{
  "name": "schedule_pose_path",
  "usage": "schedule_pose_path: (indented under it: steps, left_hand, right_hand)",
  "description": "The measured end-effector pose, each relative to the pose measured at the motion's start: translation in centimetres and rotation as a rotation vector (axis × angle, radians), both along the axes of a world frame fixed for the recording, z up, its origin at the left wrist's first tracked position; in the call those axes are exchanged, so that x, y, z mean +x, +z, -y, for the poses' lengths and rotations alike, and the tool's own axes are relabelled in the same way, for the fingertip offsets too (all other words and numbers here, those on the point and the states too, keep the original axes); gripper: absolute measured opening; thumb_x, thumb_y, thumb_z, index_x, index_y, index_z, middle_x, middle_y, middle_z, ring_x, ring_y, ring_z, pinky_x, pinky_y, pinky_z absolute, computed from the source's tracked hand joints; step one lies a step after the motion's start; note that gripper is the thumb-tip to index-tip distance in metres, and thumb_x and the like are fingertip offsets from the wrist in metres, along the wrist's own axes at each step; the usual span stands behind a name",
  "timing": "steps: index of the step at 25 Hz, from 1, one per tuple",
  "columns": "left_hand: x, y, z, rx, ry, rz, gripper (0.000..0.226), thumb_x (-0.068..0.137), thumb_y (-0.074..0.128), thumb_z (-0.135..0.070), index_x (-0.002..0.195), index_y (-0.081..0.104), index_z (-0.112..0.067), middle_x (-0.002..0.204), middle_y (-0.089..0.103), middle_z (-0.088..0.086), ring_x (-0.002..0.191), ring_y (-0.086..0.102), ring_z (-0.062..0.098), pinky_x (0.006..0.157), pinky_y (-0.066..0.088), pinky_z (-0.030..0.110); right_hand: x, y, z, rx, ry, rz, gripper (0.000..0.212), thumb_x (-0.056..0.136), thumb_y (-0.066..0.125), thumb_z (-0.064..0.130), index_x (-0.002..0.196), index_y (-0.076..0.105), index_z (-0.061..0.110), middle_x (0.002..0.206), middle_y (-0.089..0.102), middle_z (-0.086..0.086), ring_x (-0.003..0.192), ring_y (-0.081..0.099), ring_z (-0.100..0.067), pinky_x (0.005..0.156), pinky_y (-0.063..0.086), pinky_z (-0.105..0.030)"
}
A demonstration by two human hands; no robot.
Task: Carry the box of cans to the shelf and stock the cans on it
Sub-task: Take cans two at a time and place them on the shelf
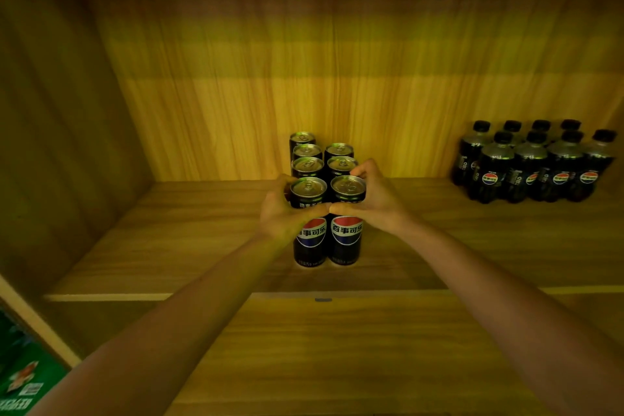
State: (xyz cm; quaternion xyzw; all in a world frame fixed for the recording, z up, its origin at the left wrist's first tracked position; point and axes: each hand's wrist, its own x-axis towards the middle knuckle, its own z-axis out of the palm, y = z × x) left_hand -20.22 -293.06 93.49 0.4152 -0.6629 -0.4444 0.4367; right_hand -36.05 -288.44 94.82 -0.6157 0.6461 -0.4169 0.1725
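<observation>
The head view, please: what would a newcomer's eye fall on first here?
The left hand and right hand meet at mid-shelf, each gripping one of the two front cans, with more cans in two rows behind. Dark bottles cluster at the far right of the wooden shelf.

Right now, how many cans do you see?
7 cans: four in the left column, three in the right; the left hand and right hand grip the front pair. Others may hide behind.

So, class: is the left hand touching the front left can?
Touching. The head view shows the left hand wrapped round the front left can.
</observation>
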Motion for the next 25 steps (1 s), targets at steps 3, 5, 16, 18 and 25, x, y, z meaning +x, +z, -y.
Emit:
schedule_pose_path:
  steps: [3, 5, 16, 18, 25]
  left_hand:
    - [-0.1, 0.0, 0.4, 0.016, -0.012, -0.012, 0.057, 0.061, 0.082, -0.014, 0.107, 0.048, -0.008, 0.095, 0.058, -0.001, 0.092, 0.056, 0.016, 0.08, 0.051, 0.033]
    - [-0.2, -0.2, 0.4, 0.034, -0.031, -0.034, 0.062, 0.062, 0.081, -0.014, 0.112, 0.046, -0.008, 0.094, 0.056, -0.006, 0.094, 0.056, 0.014, 0.076, 0.049, 0.026]
    - [2.7, -7.5, 0.4, -0.062, 0.01, 0.704, 0.057, 0.07, 0.067, -0.051, 0.117, 0.054, -0.024, 0.123, 0.062, 0.0, 0.117, 0.052, 0.02, 0.102, 0.027, 0.038]
    - [2.3, -7.2, 0.1, -0.101, 0.052, 0.706, 0.048, 0.075, 0.064, -0.046, 0.116, 0.055, -0.023, 0.122, 0.063, 0.0, 0.116, 0.052, 0.02, 0.1, 0.026, 0.037]
    - [1.8, -7.7, 0.7, -0.121, 0.08, 0.688, 0.045, 0.075, 0.064, -0.047, 0.112, 0.057, -0.023, 0.118, 0.065, 0.001, 0.114, 0.052, 0.022, 0.096, 0.027, 0.039]
  right_hand:
    - [0.2, -0.1, 0.3, 0.004, -0.03, -0.045, 0.065, 0.064, 0.078, 0.034, 0.107, 0.034, 0.014, 0.104, 0.044, 0.003, 0.094, 0.048, -0.012, 0.072, 0.044, -0.021]
    - [0.2, -0.4, 0.2, -0.005, -0.067, 0.006, 0.064, 0.064, 0.078, 0.036, 0.102, 0.031, 0.016, 0.098, 0.045, 0.003, 0.085, 0.049, -0.008, 0.064, 0.042, -0.016]
    - [0.8, -8.9, -1.3, 0.24, -0.122, -0.057, 0.076, 0.067, 0.074, 0.044, 0.129, 0.042, 0.013, 0.134, 0.053, -0.009, 0.121, 0.051, -0.024, 0.099, 0.044, -0.039]
    - [0.6, -8.8, -1.2, 0.216, -0.127, -0.046, 0.069, 0.069, 0.073, 0.039, 0.127, 0.045, 0.012, 0.131, 0.056, -0.01, 0.118, 0.054, -0.023, 0.097, 0.045, -0.037]
    - [0.3, -8.7, -0.7, 0.199, -0.119, -0.071, 0.068, 0.07, 0.073, 0.036, 0.126, 0.046, 0.011, 0.129, 0.057, -0.011, 0.118, 0.054, -0.025, 0.097, 0.045, -0.039]
